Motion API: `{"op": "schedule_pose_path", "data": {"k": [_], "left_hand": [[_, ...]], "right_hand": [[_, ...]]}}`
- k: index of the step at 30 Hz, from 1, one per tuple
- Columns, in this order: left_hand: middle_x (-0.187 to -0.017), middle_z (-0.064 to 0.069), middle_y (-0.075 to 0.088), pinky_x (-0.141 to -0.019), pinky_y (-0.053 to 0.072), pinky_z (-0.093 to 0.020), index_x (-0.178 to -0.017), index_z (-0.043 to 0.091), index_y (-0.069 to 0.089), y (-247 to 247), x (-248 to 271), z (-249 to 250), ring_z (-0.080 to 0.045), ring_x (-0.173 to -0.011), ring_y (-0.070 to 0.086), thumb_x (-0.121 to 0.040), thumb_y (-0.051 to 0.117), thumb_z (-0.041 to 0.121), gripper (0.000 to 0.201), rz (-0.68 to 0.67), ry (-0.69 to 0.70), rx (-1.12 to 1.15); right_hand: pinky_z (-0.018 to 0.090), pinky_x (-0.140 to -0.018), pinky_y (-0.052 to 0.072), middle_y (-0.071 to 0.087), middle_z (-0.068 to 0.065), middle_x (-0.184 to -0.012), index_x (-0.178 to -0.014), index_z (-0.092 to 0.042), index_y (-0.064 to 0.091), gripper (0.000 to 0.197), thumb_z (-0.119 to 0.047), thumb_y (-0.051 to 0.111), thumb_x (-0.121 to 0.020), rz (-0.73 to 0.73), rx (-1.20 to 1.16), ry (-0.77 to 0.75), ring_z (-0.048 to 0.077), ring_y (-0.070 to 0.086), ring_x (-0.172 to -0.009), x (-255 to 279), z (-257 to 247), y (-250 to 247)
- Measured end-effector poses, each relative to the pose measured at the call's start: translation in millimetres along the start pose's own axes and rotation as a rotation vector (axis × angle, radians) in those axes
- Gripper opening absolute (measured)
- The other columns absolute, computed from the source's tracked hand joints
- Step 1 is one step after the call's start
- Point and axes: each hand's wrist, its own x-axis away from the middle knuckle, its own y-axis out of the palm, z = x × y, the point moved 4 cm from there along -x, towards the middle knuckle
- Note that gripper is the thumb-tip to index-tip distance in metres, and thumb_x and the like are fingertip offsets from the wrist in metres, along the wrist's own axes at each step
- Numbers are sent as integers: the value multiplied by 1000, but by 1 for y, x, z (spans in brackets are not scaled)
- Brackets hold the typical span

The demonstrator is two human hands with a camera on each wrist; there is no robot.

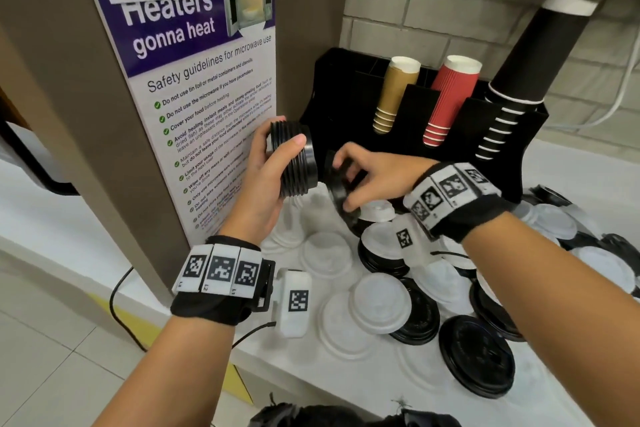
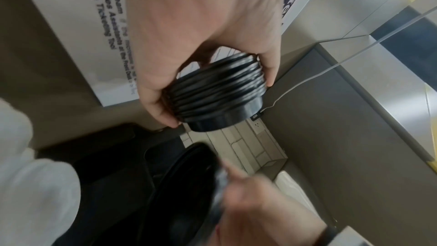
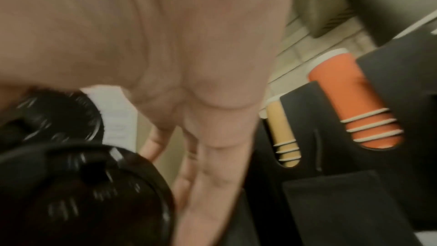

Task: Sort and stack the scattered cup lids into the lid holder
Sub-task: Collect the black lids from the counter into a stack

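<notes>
My left hand grips a stack of several black lids lying on its side in the air, thumb on top; the stack of black lids fills the left wrist view. Just right of it my right hand pinches a single black lid on edge, close to the stack's open end but apart from it. That black lid looks blurred in the right wrist view. The black lid holder stands behind both hands against the wall. Loose white lids and black lids lie scattered on the white counter.
A brown panel with a microwave safety poster stands close on the left. The holder's slots carry tan cups, red cups and black cups. The counter's front edge runs diagonally below my arms.
</notes>
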Motion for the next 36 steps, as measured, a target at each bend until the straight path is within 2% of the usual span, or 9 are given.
{"op": "schedule_pose_path", "data": {"k": [3, 5, 11, 16, 21, 26, 30, 33, 36], "left_hand": [[-113, -3, 62, -71, 55, -33, -132, 25, 49, 9, 3, -12, -17, -96, 64, -78, 65, 31, 56, -32, -33, -30], [-115, -4, 63, -72, 56, -33, -131, 26, 50, 16, 4, -20, -19, -99, 66, -79, 65, 30, 54, -66, -55, -26], [-119, -5, 63, -74, 57, -34, -128, 29, 53, 33, 4, -31, -19, -104, 65, -80, 65, 30, 50, -150, -93, -13], [-114, -3, 65, -71, 57, -35, -126, 31, 55, 46, 3, -38, -18, -99, 66, -79, 65, 30, 48, -163, -107, -1], [-118, -7, 64, -72, 59, -40, -127, 30, 52, 53, 3, -44, -22, -101, 67, -80, 65, 30, 49, -133, -94, 41], [-119, -3, 62, -70, 57, -36, -129, 31, 50, 51, 4, -48, -17, -99, 68, -78, 68, 28, 54, -159, -120, 26], [-113, -1, 60, -65, 55, -30, -124, 29, 50, 43, -1, -43, -16, -98, 62, -76, 67, 27, 51, -92, -91, 39], [-117, -3, 58, -64, 54, -29, -123, 30, 51, 37, -3, -38, -18, -99, 61, -75, 68, 28, 51, -80, -87, 41], [-120, -3, 57, -65, 54, -29, -123, 31, 51, 34, -4, -36, -19, -101, 61, -75, 68, 29, 51, -87, -83, 36]], "right_hand": [[40, -85, 55, 52, 18, -120, -116, -21, 41, 51, 0, 70, -80, 121, -432, -133, 24, 61, -89, 20, 2, -5], [47, -89, 54, 49, 23, -124, -115, -22, 41, 51, -2, 71, -80, 157, -515, -175, 26, 61, -91, 27, 2, -2], [50, -90, 54, 52, 15, -124, -120, -30, 46, 47, -10, 69, -84, 242, -521, -199, 34, 65, -102, 38, 8, -3], [34, -80, 57, 49, 14, -126, -125, -33, 48, 54, -3, 67, -84, 231, -522, -256, 23, 65, -98, 44, 14, -10], [37, -81, 58, 51, 12, -123, -127, -27, 47, 56, -8, 71, -81, 280, -538, -282, 24, 64, -99, 47, 21, -12], [37, -87, 56, 57, 2, -118, -127, -35, 46, 55, -38, 67, -77, 251, -518, -246, 23, 64, -107, 43, 26, -14], [30, -93, 50, 58, -2, -123, -127, -33, 45, 60, -65, 50, -77, 118, -82, 26, 13, 57, -110, 36, 44, -14], [32, -98, 46, 53, -3, -127, -135, -27, 39, 78, -64, 67, -73, -137, 401, 221, 15, 53, -110, 31, 63, 3], [38, -95, 50, 52, 2, -122, -137, -24, 31, 89, -54, 78, -68, -179, 533, 247, 20, 55, -106, 25, 68, 18]]}}
